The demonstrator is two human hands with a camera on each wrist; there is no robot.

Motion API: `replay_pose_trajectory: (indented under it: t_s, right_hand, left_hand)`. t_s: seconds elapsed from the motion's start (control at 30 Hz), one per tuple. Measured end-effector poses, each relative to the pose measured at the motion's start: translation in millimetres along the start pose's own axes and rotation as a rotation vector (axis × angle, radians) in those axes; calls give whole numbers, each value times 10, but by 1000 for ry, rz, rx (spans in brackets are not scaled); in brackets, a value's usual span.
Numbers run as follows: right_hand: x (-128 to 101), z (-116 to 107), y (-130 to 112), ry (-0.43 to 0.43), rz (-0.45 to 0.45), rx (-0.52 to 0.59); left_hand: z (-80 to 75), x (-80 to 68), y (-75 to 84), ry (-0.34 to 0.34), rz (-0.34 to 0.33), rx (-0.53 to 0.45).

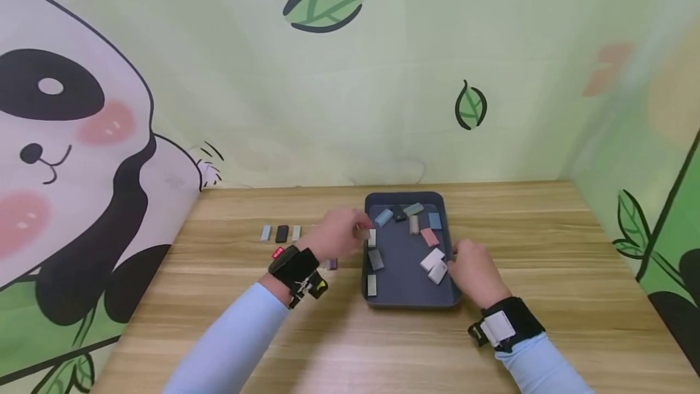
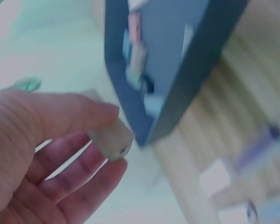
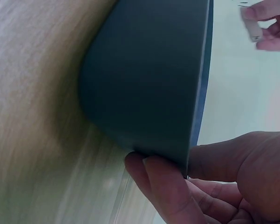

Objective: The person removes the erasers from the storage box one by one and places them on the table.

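Note:
My left hand [image 1: 335, 235] is over the left rim of a dark blue tray [image 1: 407, 287]. Between its thumb and fingers it pinches a small pale rectangular block [image 2: 112, 140] with a dark mark on one end. At the tray's right side, my right hand [image 1: 474, 269] grips the wall, thumb inside and fingers outside in the right wrist view. Several small blocks lie in the tray, among them a pink block [image 1: 429, 237], a blue block [image 1: 384, 217], a grey block [image 1: 375, 259] and two white blocks [image 1: 432, 259] near the right hand.
Left of the tray, a light blue block [image 1: 265, 233], a black block [image 1: 282, 234] and a whitish block [image 1: 296, 233] stand in a row on the wooden table [image 1: 219, 297]. A purple-ended block [image 1: 333, 264] lies near my left wrist. A printed cloth backdrop [image 1: 383, 108] rises behind the table.

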State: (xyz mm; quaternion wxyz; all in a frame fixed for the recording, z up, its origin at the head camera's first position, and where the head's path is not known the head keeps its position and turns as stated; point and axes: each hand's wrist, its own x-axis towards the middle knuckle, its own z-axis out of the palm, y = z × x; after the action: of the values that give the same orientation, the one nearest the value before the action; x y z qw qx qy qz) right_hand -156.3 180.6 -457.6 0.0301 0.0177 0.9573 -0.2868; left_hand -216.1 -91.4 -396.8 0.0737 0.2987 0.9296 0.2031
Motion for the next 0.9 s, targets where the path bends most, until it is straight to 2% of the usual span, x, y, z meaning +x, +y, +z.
replay_pose_trajectory:
  t_s: [0.1, 0.2, 0.33, 0.4, 0.53, 0.77, 0.9]
  right_hand:
    - [-7, -12, 3, -6, 12, 2]
    - [-18, -25, 4, -9, 24, -1]
    - [-23, -32, 5, -11, 22, -10]
    - [-20, -30, 6, -10, 18, -14]
    - [-16, -26, 10, -8, 16, -14]
    - [-19, -13, -15, -6, 6, -21]
    - [-20, -6, -44, -14, 10, -16]
  left_hand:
    - [-192, -123, -176, 96, -128, -56]
    - [-309, -260, -435, 208, -227, -113]
    - [-338, -462, -799, 358, -362, -162]
    - [-304, -567, -947, 398, -442, -193]
    - [-173, -739, -1152, 418, -566, -221]
    - [35, -878, -1342, 436, -625, -153]
    - [64, -910, -1348, 387, -706, -188]
